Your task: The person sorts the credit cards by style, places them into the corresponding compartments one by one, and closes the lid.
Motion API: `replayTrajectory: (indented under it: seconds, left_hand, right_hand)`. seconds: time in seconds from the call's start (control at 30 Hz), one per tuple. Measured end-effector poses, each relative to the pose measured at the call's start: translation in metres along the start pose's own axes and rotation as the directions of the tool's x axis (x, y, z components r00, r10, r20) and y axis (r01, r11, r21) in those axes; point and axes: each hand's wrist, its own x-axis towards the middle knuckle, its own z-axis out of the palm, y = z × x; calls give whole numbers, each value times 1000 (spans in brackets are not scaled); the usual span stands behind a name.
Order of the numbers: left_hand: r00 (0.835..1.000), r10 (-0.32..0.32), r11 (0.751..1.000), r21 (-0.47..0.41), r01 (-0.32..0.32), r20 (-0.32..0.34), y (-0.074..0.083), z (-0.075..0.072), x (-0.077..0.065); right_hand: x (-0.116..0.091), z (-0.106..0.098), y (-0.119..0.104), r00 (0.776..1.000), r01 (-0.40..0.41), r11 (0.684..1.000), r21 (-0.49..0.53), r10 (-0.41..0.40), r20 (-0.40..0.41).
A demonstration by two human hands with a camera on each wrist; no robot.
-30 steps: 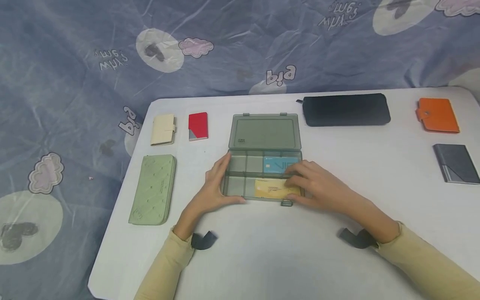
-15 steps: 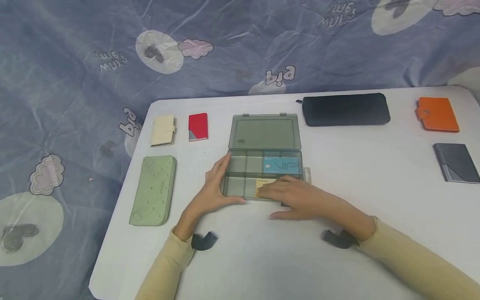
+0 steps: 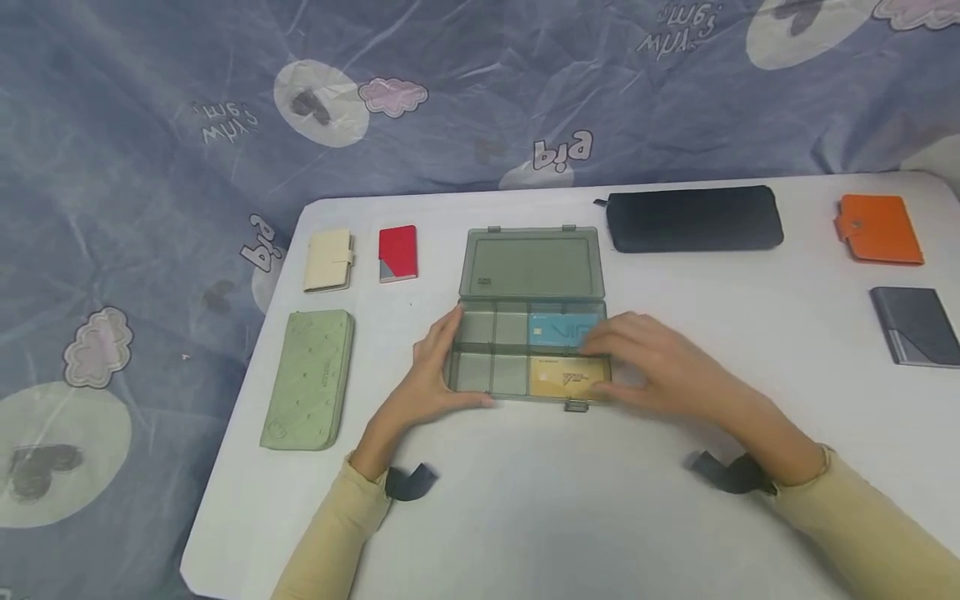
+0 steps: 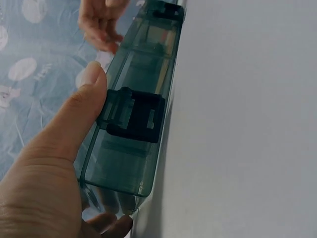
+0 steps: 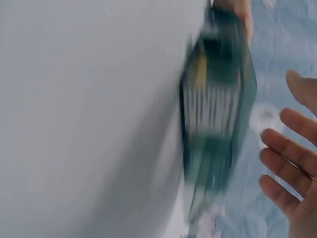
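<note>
A translucent green compartment box lies on the table with its lid folded back. My left hand grips the box's left end, thumb along the front wall beside a dark latch. A blue card lies in the back row, toward the right. In front of it, a yellow card lies flat in the front row's right part. Over the right end hovers my right hand; the right wrist view shows its fingers spread and apart from the blurred box.
Left of the box are a green wallet, a cream card holder and a red card case. A black pouch lies behind to the right, with an orange card holder and a dark card case farther right.
My right hand reached left over the yellow card, then drew back to the box's right end. The yellow card has shifted right within the front row. My left hand has kept its place.
</note>
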Motion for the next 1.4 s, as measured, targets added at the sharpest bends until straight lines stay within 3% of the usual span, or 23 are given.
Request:
replayTrajectory:
  seconds: [0.13,0.3,0.4,0.5,0.63,0.77,1.0,1.2,1.4]
  left_hand:
    - [999,-35,999,-24,35,-2,3,-3,2]
    - [997,-72,986,-154,66,-36,-1,-16,13]
    - [996,-85,971,-227,79,-14,-7,-24,21]
    - [994,-95,936,-336,105,44,-8,-32,28]
    - [994,-74,891,-442,103,82,-1,-40,31]
    - [994,-73,882,-460,101,77,2,-42,31]
    - [995,-79,873,-478,96,56,3,-41,32]
    - [997,-57,831,-551,76,51,3,-39,32]
    - [997,-30,800,-596,64,67,2,-38,32]
  right_hand:
    - [-5,-16,31,988,-150,989,-13,150,-26]
    - [-6,-17,65,934,-353,930,100,343,102]
    - [-3,-11,76,900,-419,895,153,388,197]
    - [0,-6,82,864,-473,866,161,421,274]
    - [2,-2,83,842,-500,852,154,437,317]
    - [3,0,84,848,-490,857,162,425,315]
    - [2,2,86,902,-420,862,284,362,234]
    - [4,2,85,952,-302,893,334,268,145]
    - [5,5,81,969,-245,894,375,227,92]
